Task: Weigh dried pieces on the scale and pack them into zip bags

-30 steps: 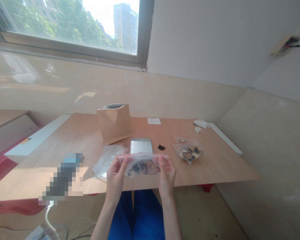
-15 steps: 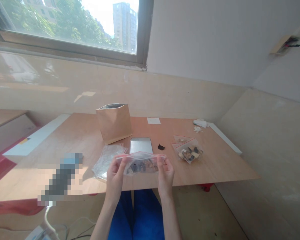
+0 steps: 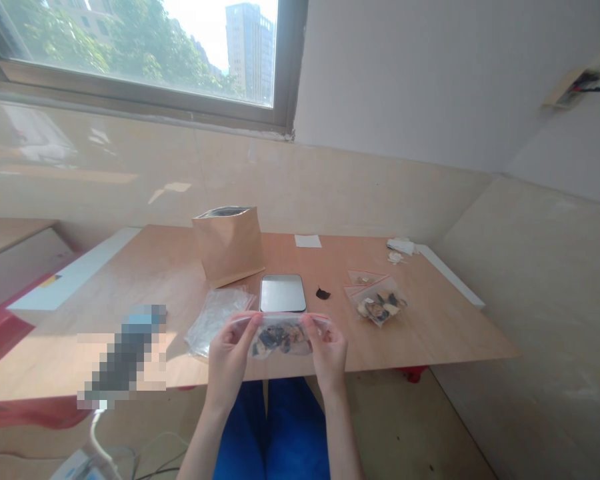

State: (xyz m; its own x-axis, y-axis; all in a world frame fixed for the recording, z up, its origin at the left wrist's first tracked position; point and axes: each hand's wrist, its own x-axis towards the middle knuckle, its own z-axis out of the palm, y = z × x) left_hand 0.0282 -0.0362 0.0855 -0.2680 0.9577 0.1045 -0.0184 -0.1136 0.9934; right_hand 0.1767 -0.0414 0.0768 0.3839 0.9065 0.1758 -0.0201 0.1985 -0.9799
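Observation:
A clear zip bag (image 3: pixel 281 339) with dark and tan dried pieces in it is stretched between my hands, near the table's front edge. My left hand (image 3: pixel 230 347) pinches its top strip at the left, and my right hand (image 3: pixel 329 343) pinches the same strip at the right. The bag's upper edge looks nearly straight between the two thumbs. Just beyond it lies a flat silver scale (image 3: pixel 283 293). A stack of clear empty bags (image 3: pixel 217 317) lies beyond my left hand. One dark dried piece (image 3: pixel 323 293) rests on the table right of the scale.
A brown paper bag (image 3: pixel 229 250) stands with its top gaping behind the clear bags. Filled zip bags (image 3: pixel 379 305) lie to the right. A white paper (image 3: pixel 308 241) and a crumpled white packet (image 3: pixel 401 247) are at the back. A pixelated object (image 3: pixel 123 357) with a cable is at left.
The zip bag has come down slightly, and its gaping mouth now looks flattened. Both thumbs have moved inward along the strip. More of the scale shows.

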